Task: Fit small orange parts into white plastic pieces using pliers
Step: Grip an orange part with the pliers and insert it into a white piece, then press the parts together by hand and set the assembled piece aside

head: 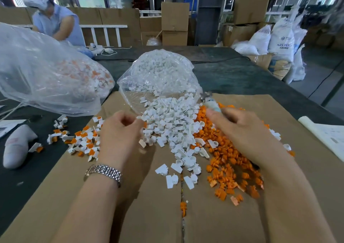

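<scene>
While white pieces [171,123] lie between hands, right hand [240,131] grips pliers [209,101]

At the frame's centre your cardboard sheet [260,168] carries the white pieces [173,129], spilling from the open bag [160,75] behind them; the orange parts [229,160] lie to their right, assembled pieces [83,140] to their left.

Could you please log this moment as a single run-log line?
left hand: curled at white pieces | right hand: grips pliers over orange parts | finished pieces: left on cardboard
</scene>
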The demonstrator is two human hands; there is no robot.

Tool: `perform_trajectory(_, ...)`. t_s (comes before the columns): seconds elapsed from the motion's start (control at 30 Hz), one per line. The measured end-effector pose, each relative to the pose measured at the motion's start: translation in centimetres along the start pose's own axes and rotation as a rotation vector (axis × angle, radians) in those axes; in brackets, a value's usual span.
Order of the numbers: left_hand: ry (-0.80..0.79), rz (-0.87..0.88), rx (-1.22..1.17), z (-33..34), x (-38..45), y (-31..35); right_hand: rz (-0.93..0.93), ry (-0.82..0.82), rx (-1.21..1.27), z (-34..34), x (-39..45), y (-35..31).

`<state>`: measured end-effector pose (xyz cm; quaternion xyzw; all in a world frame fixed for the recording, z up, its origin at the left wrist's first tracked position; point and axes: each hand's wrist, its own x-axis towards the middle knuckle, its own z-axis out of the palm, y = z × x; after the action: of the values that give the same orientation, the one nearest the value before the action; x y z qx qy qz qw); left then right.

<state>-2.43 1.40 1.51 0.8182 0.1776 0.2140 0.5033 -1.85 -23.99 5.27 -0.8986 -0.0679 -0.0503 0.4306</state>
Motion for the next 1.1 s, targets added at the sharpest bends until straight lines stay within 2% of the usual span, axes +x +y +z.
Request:
perform_trajectory(0.1,0.228,0.063,0.344,-0.6,0.8,-0.4,0.032,0.07,-0.325,1.0,0.7,1.0)
perform_trajectory(0.2,0.23,0.121,0.44,-0.5,0.9,-0.7,0.152,0.049,-0.588,1.8,1.3,2.1)
perform_trajectory(0.27,0.098,0.232,0.326,-0.2,0.5,-0.5,0.196,0.07,-0.631,2.0,1.5,2.5)
perform_trajectory(0.37,-0.304,0.269,0.13,0.3,-0.5,0.1,0.225,0.083,-0.651,2.2,1.8,2.9)
perform_trajectory(0.47,-0.617,0.302,0.161,0.7,-1.2,0.4,0.239,0.057,-0.648,2.6,1.8,3.1)
perform_trajectory(0.53,-0.747,0.318,0.169,0.8,-1.5,0.5,0.248,0.046,-0.628,2.8,1.9,3.1)
perform_trajectory(0.63,-0.824,0.354,0.239,1.2,-1.6,0.5,0.261,0.052,-0.623,2.9,2.0,3.2)
perform_trajectory(0.73,-0.818,0.363,0.34,1.7,-2.0,0.4,0.265,0.04,-0.607,2.9,1.9,3.2)
perform_trajectory(0.87,-0.821,0.362,0.319,1.9,-2.2,0.4,0.176,0.07,-0.532,2.3,1.7,2.5)
perform_trajectory(0.93,-0.837,0.37,0.295,1.9,-2.2,0.4,0.093,-0.016,-0.417,1.5,1.5,2.4)
perform_trajectory(1.03,-0.84,0.356,0.242,1.7,-2.2,0.5,0.038,-0.325,-0.317,0.0,0.7,2.1)
perform_trajectory(1.1,-0.828,0.344,0.218,1.6,-2.1,0.6,0.03,-0.448,-0.304,-0.4,0.3,2.0)
